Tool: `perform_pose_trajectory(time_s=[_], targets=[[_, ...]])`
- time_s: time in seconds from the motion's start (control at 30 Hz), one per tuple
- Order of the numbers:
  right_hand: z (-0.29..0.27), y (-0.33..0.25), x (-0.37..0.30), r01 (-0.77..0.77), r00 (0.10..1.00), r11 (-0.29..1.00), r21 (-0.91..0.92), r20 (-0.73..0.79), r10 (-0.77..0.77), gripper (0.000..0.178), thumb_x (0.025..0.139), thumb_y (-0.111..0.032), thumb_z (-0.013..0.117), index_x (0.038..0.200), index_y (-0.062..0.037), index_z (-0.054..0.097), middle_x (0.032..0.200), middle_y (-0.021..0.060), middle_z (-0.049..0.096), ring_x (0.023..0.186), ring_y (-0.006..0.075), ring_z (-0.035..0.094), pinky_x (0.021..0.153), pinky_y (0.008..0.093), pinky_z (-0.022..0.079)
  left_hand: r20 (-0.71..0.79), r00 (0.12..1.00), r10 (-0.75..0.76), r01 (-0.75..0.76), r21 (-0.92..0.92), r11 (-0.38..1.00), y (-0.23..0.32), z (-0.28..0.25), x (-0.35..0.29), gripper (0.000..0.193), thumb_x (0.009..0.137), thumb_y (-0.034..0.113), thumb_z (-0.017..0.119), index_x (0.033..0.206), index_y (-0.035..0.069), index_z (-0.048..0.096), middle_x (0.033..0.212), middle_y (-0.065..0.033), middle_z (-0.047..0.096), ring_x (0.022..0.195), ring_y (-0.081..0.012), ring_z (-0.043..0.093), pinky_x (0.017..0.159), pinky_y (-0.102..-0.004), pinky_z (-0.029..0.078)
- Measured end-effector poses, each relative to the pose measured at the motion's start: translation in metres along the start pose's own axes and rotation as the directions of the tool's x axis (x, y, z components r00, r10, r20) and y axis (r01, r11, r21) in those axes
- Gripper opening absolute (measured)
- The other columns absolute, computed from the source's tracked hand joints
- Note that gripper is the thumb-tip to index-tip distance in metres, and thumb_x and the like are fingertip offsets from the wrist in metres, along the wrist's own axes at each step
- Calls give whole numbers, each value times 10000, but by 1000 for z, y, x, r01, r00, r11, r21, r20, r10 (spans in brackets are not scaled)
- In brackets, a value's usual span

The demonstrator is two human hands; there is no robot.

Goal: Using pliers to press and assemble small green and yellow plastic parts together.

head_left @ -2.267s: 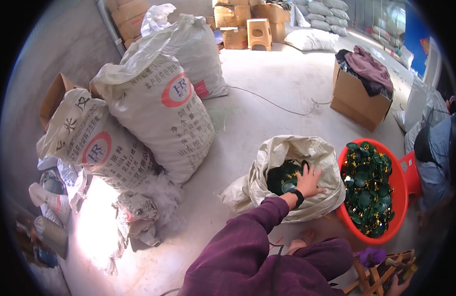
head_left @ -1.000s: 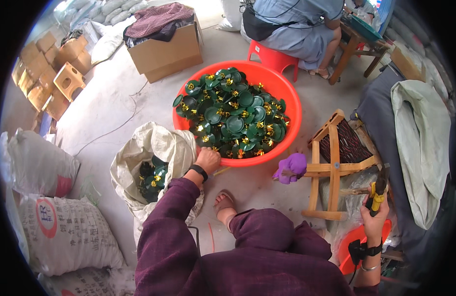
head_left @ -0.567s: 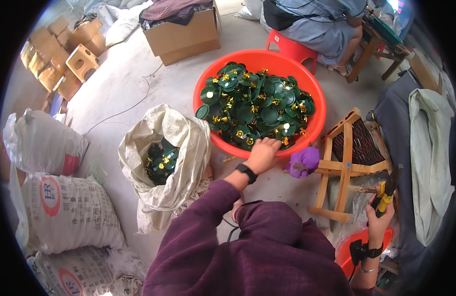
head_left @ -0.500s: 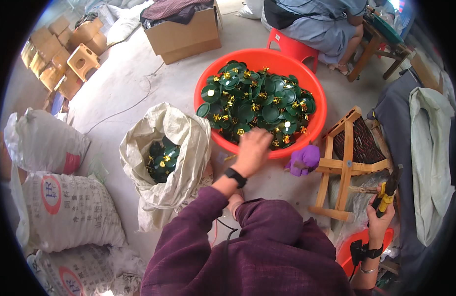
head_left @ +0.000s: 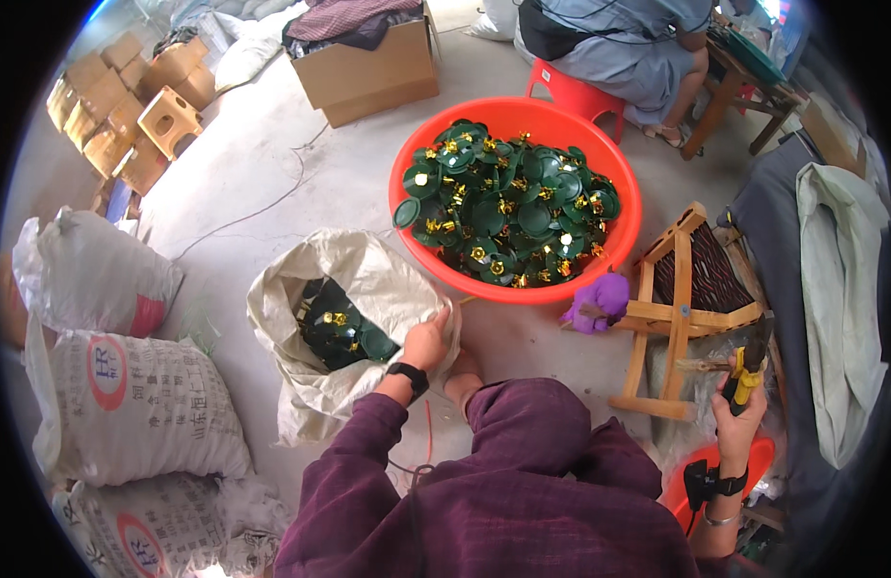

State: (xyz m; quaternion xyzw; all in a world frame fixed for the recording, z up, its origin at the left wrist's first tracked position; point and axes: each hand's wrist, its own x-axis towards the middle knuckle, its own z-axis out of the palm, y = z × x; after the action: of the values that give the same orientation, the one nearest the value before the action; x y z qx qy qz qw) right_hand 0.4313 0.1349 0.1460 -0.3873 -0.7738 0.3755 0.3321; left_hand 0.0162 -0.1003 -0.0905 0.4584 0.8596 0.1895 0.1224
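Note:
My left hand (head_left: 424, 345) is closed on the right rim of an off-white woven sack (head_left: 306, 400), with its fingers curled over the folded edge. Inside the sack lie dark green plastic discs (head_left: 341, 332) with gold-coloured pieces on them. Out to the far right, my right hand (head_left: 737, 416) is wrapped round a hand tool (head_left: 748, 374) with yellow and black handles and a dark metal head; its exact kind is unclear. A wide red basin (head_left: 633, 207) ahead of me is heaped with similar green discs (head_left: 489, 217) bearing gold pieces.
A purple bundle (head_left: 600, 301) sits by a folding wooden stool (head_left: 679, 318). Full white sacks (head_left: 147, 414) are stacked at left. A cardboard box (head_left: 368, 82) stands at the back. Another person (head_left: 619, 58) sits on a red stool (head_left: 578, 96) beyond the basin.
My left hand has moved from the basin's near edge down and left onto the sack's rim. The sack's mouth is pulled over to the right. My right hand still holds the tool.

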Motion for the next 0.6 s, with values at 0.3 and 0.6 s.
perform_pose_trajectory(time_s=[0.3, 0.6], targets=[[13, -6, 18, -23, 1000, 1000, 8, 7, 23, 481, 742, 45, 580, 1216, -16, 535, 875, 7, 535, 779, 83, 517, 714, 220, 446, -44, 995, -86, 88, 52, 995, 38, -90, 85, 378, 800, 396, 610, 729, 35, 696, 697, -203, 646, 690, -387, 644, 628, -483, 506], [9, -19, 22, 80, 997, 972, -220, 23, -76, 498, 673, 23, 633, 1166, -3, 560, 1158, 128, 523, 958, 201, 573, 817, 329, 487, -226, 922, -313, 331, 47, 942, -48, -92, 189, 580, 722, 318, 727, 1220, 74, 560, 984, -206, 670, 927, -400, 634, 810, -501, 506]])
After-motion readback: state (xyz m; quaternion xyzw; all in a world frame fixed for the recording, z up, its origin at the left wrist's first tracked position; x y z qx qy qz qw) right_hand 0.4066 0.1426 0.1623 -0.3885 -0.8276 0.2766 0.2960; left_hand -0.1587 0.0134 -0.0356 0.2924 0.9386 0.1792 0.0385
